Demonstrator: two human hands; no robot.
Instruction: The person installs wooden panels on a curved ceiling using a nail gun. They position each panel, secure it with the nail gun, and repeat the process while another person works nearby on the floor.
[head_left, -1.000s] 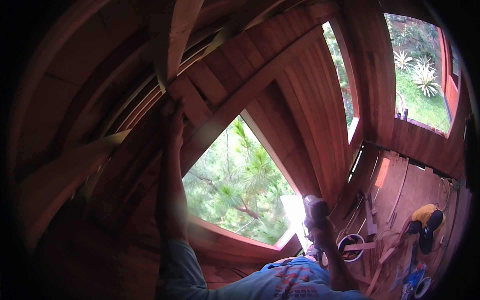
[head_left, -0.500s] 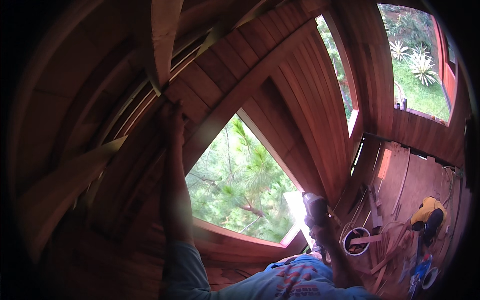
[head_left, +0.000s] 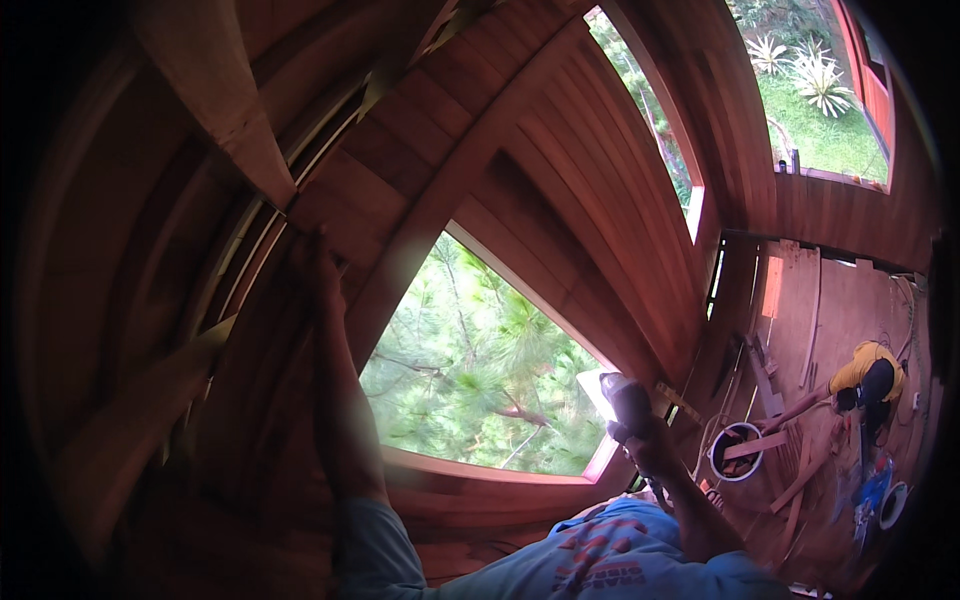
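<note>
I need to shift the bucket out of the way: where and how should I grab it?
Probably by the left rim of the bucket, coming from above on the person's side. Its open mouth faces up and the lip looks bare there, while a board crosses the right rim.

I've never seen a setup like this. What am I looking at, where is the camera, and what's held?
There is no machine: a person works with two bare hands. The view comes from a fisheye camera worn on the head, looking down, so straight edges bend near the rim. The left hand is raised to the wall boards; shadow hides whether it grips anything. The right hand holds what looks like a power tool. On the wooden floor at the right are a white-rimmed bucket holding wood pieces and a co-worker in a yellow top, bent over.
</note>
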